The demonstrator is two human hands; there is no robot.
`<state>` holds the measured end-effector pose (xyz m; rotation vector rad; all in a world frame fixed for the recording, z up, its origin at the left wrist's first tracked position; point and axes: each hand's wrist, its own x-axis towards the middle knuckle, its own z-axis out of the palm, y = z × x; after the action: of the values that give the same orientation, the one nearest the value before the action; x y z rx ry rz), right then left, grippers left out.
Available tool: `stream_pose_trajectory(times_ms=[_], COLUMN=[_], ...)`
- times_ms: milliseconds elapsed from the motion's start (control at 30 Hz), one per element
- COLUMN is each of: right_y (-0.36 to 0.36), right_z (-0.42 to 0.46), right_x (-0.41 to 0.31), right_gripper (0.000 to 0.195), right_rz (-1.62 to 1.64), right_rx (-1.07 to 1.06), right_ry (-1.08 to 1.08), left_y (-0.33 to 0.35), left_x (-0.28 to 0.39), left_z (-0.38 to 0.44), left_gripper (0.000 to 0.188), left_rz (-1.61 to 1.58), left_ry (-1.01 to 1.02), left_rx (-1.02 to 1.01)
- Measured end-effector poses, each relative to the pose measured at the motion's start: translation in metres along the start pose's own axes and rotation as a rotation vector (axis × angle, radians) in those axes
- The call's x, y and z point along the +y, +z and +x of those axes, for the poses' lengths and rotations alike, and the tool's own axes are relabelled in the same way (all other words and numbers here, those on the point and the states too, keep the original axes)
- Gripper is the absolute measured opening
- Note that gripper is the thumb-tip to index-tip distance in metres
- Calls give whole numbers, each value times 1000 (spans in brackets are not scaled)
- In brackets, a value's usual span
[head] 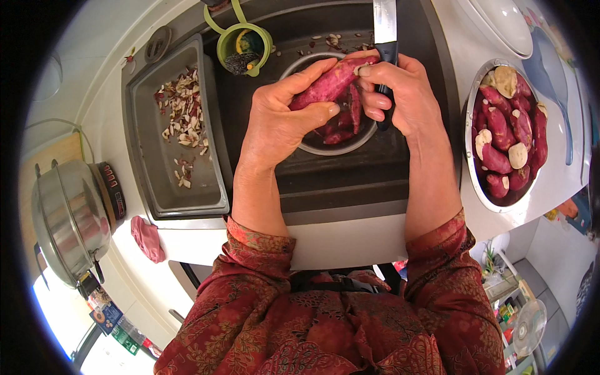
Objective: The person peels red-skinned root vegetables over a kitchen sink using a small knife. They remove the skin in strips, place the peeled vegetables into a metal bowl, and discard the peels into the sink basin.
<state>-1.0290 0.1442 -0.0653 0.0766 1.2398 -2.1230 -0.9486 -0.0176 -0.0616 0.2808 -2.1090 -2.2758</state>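
Observation:
My left hand (286, 110) holds a purple-skinned sweet potato (328, 84) above a round metal bowl (323, 151) in the dark sink. My right hand (403, 89) grips the black handle of a kitchen knife (385, 28), its blade pointing away from me, while the thumb touches the far end of the same sweet potato. Below my hands, more sweet potatoes (338, 136) lie in the bowl. On the counter at the right, an oval-looking metal bowl (468, 154) is filled with sweet potatoes, several with pale cut patches.
A grey tray (154, 187) at the left holds pale and reddish trimmings (190, 117). Behind my left hand hangs a green strainer cup (222, 44) with scrubbers. A metal electric pot (70, 220) and a pink cloth (147, 239) are farther left. White bowls (504, 23) stand at the upper right.

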Motion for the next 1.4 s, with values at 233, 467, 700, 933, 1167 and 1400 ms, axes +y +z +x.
stream_pose_trajectory(times_ms=[233, 467, 700, 933, 1167, 1400], right_y=[-5, 10, 3, 8, 2, 2], right_z=[2, 3, 2, 2, 3, 3], right_x=[4, 9, 5, 7, 5, 6], right_gripper=[7, 9, 9, 9, 9, 8], right_rz=[37, -139, -76, -90, -65, -59], right_rx=[-60, 72, 0, 66, -17, -6], right_ry=[-13, -16, 1, -35, -5, -1], left_y=[-7, 8, -2, -1, -5, -3], left_x=[11, 9, 9, 9, 6, 8], left_z=[1, 0, 5, 5, 5, 4], left_gripper=[28, 39, 40, 38, 37, 38], left_rz=[-486, -102, -345, -298, -337, -274], left_ry=[-378, -327, -470, -491, -486, -474], left_rx=[50, 200, 180, 209, 176, 196])
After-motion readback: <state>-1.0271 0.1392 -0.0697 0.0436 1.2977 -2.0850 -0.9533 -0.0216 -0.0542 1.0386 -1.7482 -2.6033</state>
